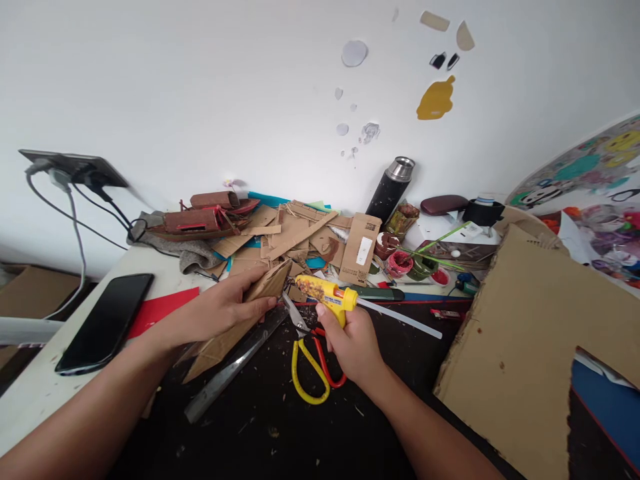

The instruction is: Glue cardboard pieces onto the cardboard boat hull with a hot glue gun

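Observation:
My left hand point(233, 303) grips a folded, pointed cardboard piece point(225, 340), thumb on the near side and fingers behind. Wrapped round the handle of a yellow hot glue gun point(325, 293) is my right hand point(353, 340). The gun's stained nozzle points left, close to the cardboard's upper tip; whether they touch I cannot tell. A clear glue stick point(400, 317) juts from the gun's back. Beneath lie scissors point(309, 370) with one yellow and one red handle, partly hidden by my right hand. A metal ruler point(235, 367) lies beside the cardboard on the black mat point(270, 433).
Cardboard scraps point(295, 233) and two brown model boats point(200, 220) line the wall. A black flask point(390, 193) stands behind open paint jars point(399, 263). A phone point(105, 323) lies at left, and a large cardboard sheet point(520, 347) covers the right.

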Motion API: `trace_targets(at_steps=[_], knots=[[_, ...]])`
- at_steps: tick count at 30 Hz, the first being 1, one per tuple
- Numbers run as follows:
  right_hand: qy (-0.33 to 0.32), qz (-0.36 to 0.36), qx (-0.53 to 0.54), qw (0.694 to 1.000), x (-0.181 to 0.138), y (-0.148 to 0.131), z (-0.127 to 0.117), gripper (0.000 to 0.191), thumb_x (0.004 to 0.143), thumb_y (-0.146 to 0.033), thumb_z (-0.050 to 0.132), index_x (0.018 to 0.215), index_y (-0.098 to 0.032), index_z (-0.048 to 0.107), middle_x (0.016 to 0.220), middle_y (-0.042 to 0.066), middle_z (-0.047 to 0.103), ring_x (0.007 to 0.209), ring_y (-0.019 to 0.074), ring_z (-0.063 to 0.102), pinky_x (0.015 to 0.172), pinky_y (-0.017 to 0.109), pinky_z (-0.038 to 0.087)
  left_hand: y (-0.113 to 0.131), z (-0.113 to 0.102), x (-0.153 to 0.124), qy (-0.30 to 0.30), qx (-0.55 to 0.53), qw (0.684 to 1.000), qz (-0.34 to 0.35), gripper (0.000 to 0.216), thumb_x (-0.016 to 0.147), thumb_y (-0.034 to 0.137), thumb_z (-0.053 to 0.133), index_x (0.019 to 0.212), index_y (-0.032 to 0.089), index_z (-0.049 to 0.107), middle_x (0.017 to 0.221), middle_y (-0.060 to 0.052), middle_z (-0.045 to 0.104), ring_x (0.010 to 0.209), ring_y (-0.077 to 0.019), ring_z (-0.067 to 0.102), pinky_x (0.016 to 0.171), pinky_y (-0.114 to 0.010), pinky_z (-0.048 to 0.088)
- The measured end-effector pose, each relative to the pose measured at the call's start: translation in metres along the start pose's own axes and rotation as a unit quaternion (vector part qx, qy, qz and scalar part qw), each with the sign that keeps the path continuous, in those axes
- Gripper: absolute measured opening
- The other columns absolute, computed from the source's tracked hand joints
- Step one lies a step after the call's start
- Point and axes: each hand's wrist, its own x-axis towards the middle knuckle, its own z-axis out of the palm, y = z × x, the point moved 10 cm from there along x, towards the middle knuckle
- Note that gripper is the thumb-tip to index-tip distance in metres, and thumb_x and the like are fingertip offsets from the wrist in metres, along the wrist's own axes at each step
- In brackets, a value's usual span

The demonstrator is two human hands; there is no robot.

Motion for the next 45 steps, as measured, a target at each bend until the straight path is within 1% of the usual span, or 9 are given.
trace_targets(at_steps=[8,13,15,18,24,29,36,41,45], knots=[[0.016,0.008,0.036,0.999,0.002,0.006,-0.002,0.053,0.102,-0.061,0.058,0.063,-0.025,0.057,0.042,-0.004,0.045,0.045,0.0162,0.046,0.049,0.028,0.039,0.003,-0.001,-0.001,-0.003,-0.019,1.0,0.002,0.069,0.095,0.065,0.069,0.151,0.025,0.066,0.154,-0.008,0.069,0.138,-0.0401,0.061,0.118,-0.046,0.049],[0.017,0.011,0.049,0.999,0.003,0.007,-0.002,0.052,0.101,-0.062,0.06,0.064,-0.025,0.057,0.042,-0.004,0.046,0.043,0.015,0.045,0.048,0.028,0.037,0.003,0.001,-0.001,-0.005,-0.028,1.0,0.007,0.068,0.095,0.064,0.071,0.151,0.025,0.067,0.15,-0.007,0.071,0.136,-0.0391,0.063,0.117,-0.042,0.049],[0.018,0.012,0.05,0.999,0.003,0.007,-0.002,0.051,0.101,-0.062,0.059,0.067,-0.024,0.06,0.042,-0.005,0.046,0.042,0.0152,0.046,0.048,0.028,0.038,-0.001,0.0,-0.001,0.003,-0.033,0.999,-0.008,0.07,0.092,0.065,0.073,0.149,0.024,0.069,0.147,-0.008,0.073,0.134,-0.0407,0.065,0.116,-0.043,0.05],[0.023,0.019,0.056,0.998,0.004,0.009,-0.003,0.05,0.101,-0.063,0.058,0.072,-0.023,0.064,0.043,-0.005,0.048,0.042,0.0154,0.047,0.049,0.028,0.04,-0.006,0.0,-0.002,0.01,-0.028,0.999,-0.03,0.075,0.088,0.066,0.076,0.149,0.023,0.069,0.15,-0.01,0.072,0.137,-0.0426,0.063,0.119,-0.046,0.048],[0.025,0.041,0.074,0.996,0.003,0.015,-0.003,0.051,0.1,-0.065,0.058,0.074,-0.022,0.065,0.045,-0.005,0.048,0.041,0.0144,0.047,0.047,0.028,0.039,-0.009,0.003,-0.002,-0.005,-0.013,0.999,-0.032,0.079,0.089,0.068,0.072,0.154,0.023,0.065,0.155,-0.01,0.068,0.141,-0.0425,0.06,0.121,-0.049,0.047],[0.018,0.041,0.074,0.996,0.002,0.018,0.0,0.053,0.101,-0.067,0.057,0.075,-0.021,0.066,0.045,-0.005,0.048,0.04,0.0139,0.045,0.044,0.027,0.035,-0.004,0.007,-0.002,-0.022,-0.006,1.0,-0.016,0.075,0.092,0.067,0.069,0.153,0.024,0.065,0.154,-0.009,0.069,0.142,-0.0407,0.061,0.119,-0.046,0.05],[0.023,0.037,0.073,0.996,0.004,0.018,-0.001,0.052,0.101,-0.065,0.058,0.076,-0.021,0.066,0.046,-0.005,0.049,0.043,0.0142,0.048,0.047,0.027,0.039,-0.001,0.009,-0.002,-0.036,0.011,0.999,-0.026,0.075,0.095,0.066,0.064,0.155,0.022,0.062,0.153,-0.009,0.069,0.139,-0.039,0.063,0.119,-0.047,0.049],[0.015,0.046,0.077,0.996,0.003,0.019,0.001,0.054,0.1,-0.069,0.057,0.077,-0.021,0.066,0.044,-0.005,0.047,0.04,0.0139,0.044,0.043,0.027,0.034,-0.003,0.006,-0.002,-0.017,-0.008,0.999,-0.039,0.077,0.09,0.067,0.07,0.153,0.023,0.065,0.156,-0.01,0.068,0.143,-0.0423,0.059,0.122,-0.049,0.046],[0.025,0.045,0.079,0.996,0.003,0.018,-0.002,0.057,0.101,-0.069,0.058,0.07,-0.022,0.065,0.044,-0.004,0.046,0.041,0.014,0.045,0.046,0.028,0.038,-0.007,0.005,-0.003,-0.006,-0.048,0.998,-0.047,0.073,0.087,0.066,0.077,0.147,0.026,0.071,0.15,-0.009,0.072,0.142,-0.0438,0.06,0.121,-0.05,0.046]])
